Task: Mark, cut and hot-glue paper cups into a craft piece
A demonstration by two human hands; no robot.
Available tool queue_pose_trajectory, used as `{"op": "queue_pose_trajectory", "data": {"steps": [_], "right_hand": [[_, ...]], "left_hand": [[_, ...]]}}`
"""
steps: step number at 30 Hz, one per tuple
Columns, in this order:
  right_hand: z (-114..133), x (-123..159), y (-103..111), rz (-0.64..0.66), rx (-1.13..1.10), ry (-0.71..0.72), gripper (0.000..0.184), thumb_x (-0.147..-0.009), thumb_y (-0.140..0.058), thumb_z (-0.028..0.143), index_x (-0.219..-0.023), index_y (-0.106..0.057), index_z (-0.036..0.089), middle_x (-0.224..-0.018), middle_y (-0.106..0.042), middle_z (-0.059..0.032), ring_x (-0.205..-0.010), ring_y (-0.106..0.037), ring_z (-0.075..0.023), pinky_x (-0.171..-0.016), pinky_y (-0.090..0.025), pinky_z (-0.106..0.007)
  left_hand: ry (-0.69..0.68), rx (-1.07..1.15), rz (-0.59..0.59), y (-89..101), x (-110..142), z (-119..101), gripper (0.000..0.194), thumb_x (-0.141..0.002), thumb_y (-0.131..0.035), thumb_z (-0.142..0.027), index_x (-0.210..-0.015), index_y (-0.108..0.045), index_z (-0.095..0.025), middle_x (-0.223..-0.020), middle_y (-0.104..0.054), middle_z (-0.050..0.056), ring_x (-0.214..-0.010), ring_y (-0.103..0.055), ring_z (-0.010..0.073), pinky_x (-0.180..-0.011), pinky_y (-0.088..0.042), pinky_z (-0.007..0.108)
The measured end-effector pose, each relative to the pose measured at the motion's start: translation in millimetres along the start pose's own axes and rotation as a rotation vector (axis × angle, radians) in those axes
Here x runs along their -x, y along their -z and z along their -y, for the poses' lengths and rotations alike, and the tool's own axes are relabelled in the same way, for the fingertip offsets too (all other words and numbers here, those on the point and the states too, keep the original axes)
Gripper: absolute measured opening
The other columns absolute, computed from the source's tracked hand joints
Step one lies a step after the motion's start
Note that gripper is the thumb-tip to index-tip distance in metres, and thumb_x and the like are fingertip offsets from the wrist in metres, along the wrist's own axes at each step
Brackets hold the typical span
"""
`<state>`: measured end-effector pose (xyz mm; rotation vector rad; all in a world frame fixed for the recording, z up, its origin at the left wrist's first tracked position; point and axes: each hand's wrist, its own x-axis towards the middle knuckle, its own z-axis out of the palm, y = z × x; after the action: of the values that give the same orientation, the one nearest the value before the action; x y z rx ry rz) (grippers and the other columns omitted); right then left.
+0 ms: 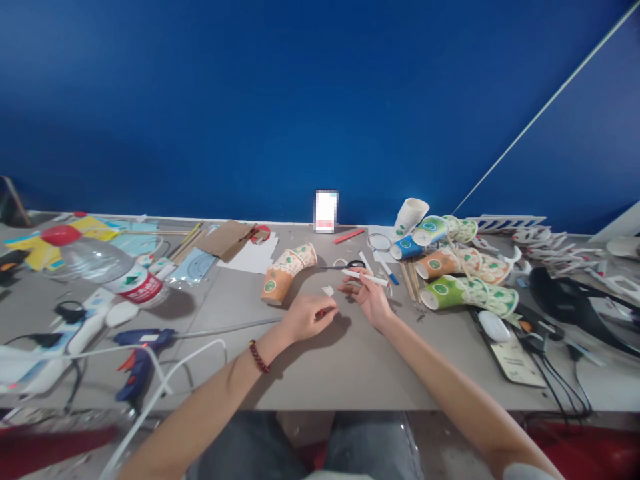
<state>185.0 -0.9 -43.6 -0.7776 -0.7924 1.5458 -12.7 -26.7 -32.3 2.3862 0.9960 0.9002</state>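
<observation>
My right hand [371,303] grips a slim white marker [369,277] with a red end, held nearly level over the desk. My left hand [309,317] is to its left, fingers curled in; whatever they might hold is hidden. Between the hands, a small white scrap [328,291] lies on the desk. Beyond my left hand rests a bent piece of joined paper cups [287,275], orange at one end and leaf-patterned at the other. Dark-handled scissors [356,265] lie behind the marker, partly hidden.
Several joined paper cups [467,293], wooden sticks [411,280] and a blue-capped marker [386,268] are at right. A lit phone [326,211] stands against the blue wall. At left are a glue gun [143,357], a plastic bottle [113,267], a power strip [80,333] and brown cardboard [227,239].
</observation>
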Motion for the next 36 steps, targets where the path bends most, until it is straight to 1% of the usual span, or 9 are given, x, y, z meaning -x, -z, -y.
{"op": "queue_pose_trajectory", "data": {"steps": [6,9,11,13,16,20,23,29,36], "right_hand": [[-3,0,0,-0.119,0.224,0.122,0.031,-0.078,-0.07,0.048,-0.095,-0.062,0.024,-0.078,-0.069,0.0001,-0.065,-0.068,-0.0167,-0.065,-0.054,-0.03],[-4,1,0,-0.137,0.337,0.142,0.035,-0.078,-0.068,0.053,-0.096,-0.063,0.023,-0.078,-0.068,-0.0008,-0.065,-0.067,-0.0164,-0.059,-0.051,-0.028],[-6,2,0,-0.142,0.402,0.154,0.039,-0.077,-0.067,0.056,-0.098,-0.065,0.022,-0.078,-0.068,-0.0022,-0.065,-0.065,-0.0168,-0.057,-0.05,-0.029],[-7,3,0,-0.134,0.464,0.172,0.041,-0.078,-0.066,0.057,-0.098,-0.066,0.021,-0.079,-0.068,-0.0034,-0.066,-0.064,-0.0173,-0.057,-0.051,-0.029],[-6,5,0,-0.098,0.564,0.22,0.038,-0.081,-0.064,0.055,-0.098,-0.068,0.021,-0.079,-0.069,-0.0039,-0.067,-0.063,-0.0174,-0.06,-0.053,-0.031],[-5,8,-1,-0.056,0.673,0.262,0.032,-0.085,-0.06,0.05,-0.097,-0.069,0.022,-0.082,-0.069,-0.0043,-0.066,-0.063,-0.0164,-0.061,-0.054,-0.031],[-7,7,1,-0.051,0.708,0.267,0.031,-0.085,-0.059,0.048,-0.096,-0.069,0.022,-0.08,-0.069,-0.0042,-0.066,-0.064,-0.0167,-0.06,-0.054,-0.03],[-19,1,7,-0.127,0.67,0.231,0.031,-0.082,-0.065,0.048,-0.099,-0.062,0.022,-0.078,-0.073,-0.0043,-0.065,-0.066,-0.018,-0.058,-0.053,-0.029],[-22,-2,10,-0.15,0.774,0.244,0.026,-0.079,-0.067,0.047,-0.084,-0.061,0.022,-0.074,-0.072,-0.0034,-0.059,-0.062,-0.0167,-0.055,-0.05,-0.028]], "left_hand": [[0.079,0.407,0.491,8.3,5,-26,0.026,-0.091,-0.056,-0.032,-0.082,-0.075,-0.017,-0.066,-0.068,0.0,-0.052,-0.048,0.0071,-0.053,-0.034,0.019],[0.094,0.478,0.622,8.7,5,-27,0.035,-0.093,-0.054,-0.037,-0.076,-0.074,-0.014,-0.066,-0.069,0.003,-0.057,-0.056,0.0103,-0.053,-0.036,0.02],[0.086,0.436,0.604,8.6,4,-26,0.036,-0.096,-0.049,-0.037,-0.083,-0.075,-0.016,-0.076,-0.073,0.004,-0.068,-0.064,0.0134,-0.061,-0.042,0.02],[0.069,0.343,0.538,8.5,4,-26,0.034,-0.099,-0.041,-0.031,-0.103,-0.074,-0.022,-0.095,-0.076,0.002,-0.082,-0.068,0.0149,-0.074,-0.046,0.022],[0.044,0.091,0.465,7.2,3,-27,0.038,-0.096,-0.038,-0.019,-0.123,-0.065,-0.028,-0.112,-0.073,0.001,-0.094,-0.068,0.0167,-0.081,-0.047,0.024],[0.089,-0.279,0.376,2.9,3,-20,0.039,-0.091,-0.042,-0.015,-0.121,-0.065,-0.025,-0.12,-0.068,0.005,-0.087,-0.069,0.019,-0.075,-0.05,0.027],[0.143,-0.417,0.316,0.9,1,-10,0.039,-0.092,-0.038,-0.014,-0.119,-0.065,-0.022,-0.127,-0.065,0.007,-0.083,-0.069,0.0198,-0.07,-0.051,0.03],[0.16,-0.477,0.309,0.9,-1,-3,0.044,-0.092,-0.037,-0.013,-0.128,-0.061,-0.02,-0.138,-0.059,0.01,-0.082,-0.07,0.0201,-0.067,-0.052,0.03],[0.161,-0.436,0.317,-3.5,0,0,0.048,-0.093,-0.037,-0.013,-0.136,-0.058,-0.02,-0.146,-0.053,0.011,-0.092,-0.071,0.0213,-0.078,-0.055,0.031]]}}
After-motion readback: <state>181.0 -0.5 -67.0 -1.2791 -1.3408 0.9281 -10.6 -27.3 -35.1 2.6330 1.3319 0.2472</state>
